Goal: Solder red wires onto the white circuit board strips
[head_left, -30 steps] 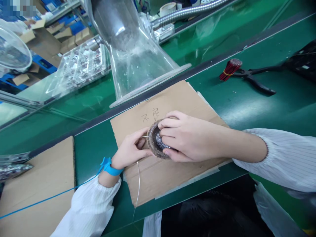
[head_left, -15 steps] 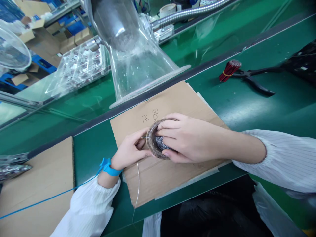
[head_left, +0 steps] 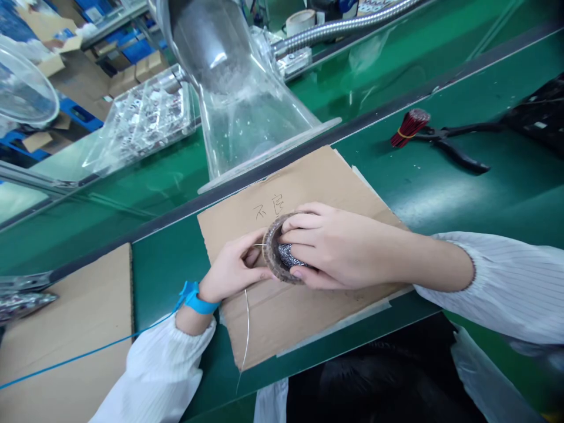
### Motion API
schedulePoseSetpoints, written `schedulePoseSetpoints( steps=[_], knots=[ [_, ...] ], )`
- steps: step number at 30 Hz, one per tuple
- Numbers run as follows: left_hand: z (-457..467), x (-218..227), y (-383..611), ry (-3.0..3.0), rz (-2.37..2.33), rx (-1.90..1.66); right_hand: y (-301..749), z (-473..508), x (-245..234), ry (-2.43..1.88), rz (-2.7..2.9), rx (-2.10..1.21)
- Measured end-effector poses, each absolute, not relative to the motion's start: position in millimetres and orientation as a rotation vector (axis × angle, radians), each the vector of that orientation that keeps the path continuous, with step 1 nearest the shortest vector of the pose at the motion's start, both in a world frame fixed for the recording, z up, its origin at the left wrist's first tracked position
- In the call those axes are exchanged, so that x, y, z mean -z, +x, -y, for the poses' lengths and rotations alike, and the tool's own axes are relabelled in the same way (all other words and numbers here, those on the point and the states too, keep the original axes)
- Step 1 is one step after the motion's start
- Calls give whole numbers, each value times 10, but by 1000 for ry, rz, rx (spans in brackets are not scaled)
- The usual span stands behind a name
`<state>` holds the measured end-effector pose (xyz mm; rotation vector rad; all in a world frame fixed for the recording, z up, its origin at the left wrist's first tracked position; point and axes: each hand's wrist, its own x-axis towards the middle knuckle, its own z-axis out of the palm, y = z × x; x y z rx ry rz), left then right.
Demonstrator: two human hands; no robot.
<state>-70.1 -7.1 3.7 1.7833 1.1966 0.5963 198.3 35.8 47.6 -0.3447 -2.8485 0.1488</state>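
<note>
Loosely curled left fingers (head_left: 251,238) are holding a wire (head_left: 248,317) a tug could free, half-curled right fingers (head_left: 304,236) (hold unclear) occupying a bowl (head_left: 269,254).

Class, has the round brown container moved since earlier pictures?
No, the round brown container shows no shift against the black handwriting on the tan cardboard sheet.

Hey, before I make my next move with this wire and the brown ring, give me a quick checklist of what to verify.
1. Right hand at the brown ring: ok, fingers reach inside.
2. Left hand gripping the wire firmly: cannot tell, the fingers hide the hold.
3. Wire fully over the cardboard: not ok, its loose end passes the near edge.
4. Blue wrist strap worn: ok, around the left wrist.
5. Pliers clear of both hands: ok, they lie off to the right.
</note>
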Motion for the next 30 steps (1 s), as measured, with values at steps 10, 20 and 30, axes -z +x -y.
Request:
schedulePoseSetpoints(
  steps=[10, 20, 30],
  knots=[
    [76, -6, -718, 1764, -1203, -590, 1973, -339, -468, -356, 2843, -149],
    [69, -19, -707, 1758, -1184, -603, 1977, -353, -472, -343, 2842, -180],
    [82, -2, -721, 1782, -1189, -599, 1970, -364, -475, -360, 2824, -279]
  ],
)
